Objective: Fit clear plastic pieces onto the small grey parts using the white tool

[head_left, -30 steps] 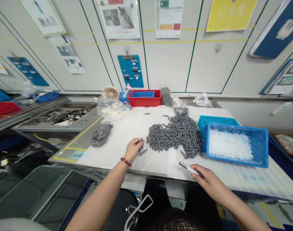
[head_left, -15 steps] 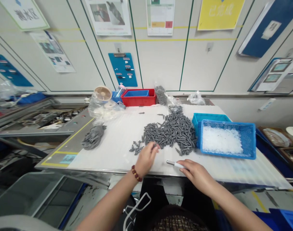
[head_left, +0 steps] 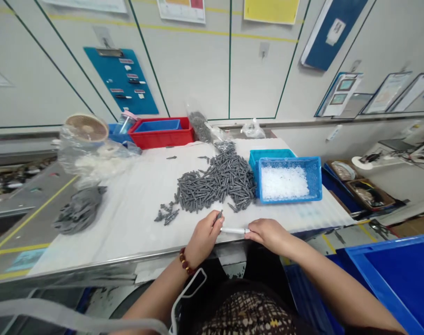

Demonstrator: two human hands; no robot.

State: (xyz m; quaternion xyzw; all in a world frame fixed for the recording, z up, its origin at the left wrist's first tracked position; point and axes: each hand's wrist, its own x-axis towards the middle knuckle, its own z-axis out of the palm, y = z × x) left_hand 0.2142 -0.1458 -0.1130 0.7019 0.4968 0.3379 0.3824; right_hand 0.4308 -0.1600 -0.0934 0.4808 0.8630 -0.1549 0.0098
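**Me:** What do I see at the centre of my feed?

**Second operator:** A white tube (head_left: 235, 230), held level between both hands, just behind the table's (head_left: 110, 232) front edge. The right hand (head_left: 268, 235) is closed on its right end. Its left end reaches the left hand (head_left: 204, 238), but I cannot tell whether it is gripped there.

**Me:** And the left hand?

**Second operator:** Fingers pinched on a small grey part (head_left: 218, 216); a beaded bracelet (head_left: 184, 261) sits at the wrist.

**Me:** Around them?

**Second operator:** Just beyond lie a small grey cluster (head_left: 166, 215) and a large grey pile (head_left: 215, 182), both on the white-covered table. Right of the pile, a blue basket (head_left: 316, 179) of white pellets (head_left: 284, 182) overlaps a teal crate (head_left: 268, 156). At the back stands a red crate (head_left: 159, 138); a fan (head_left: 87, 128) and a grey bundle (head_left: 80, 210) are at left.
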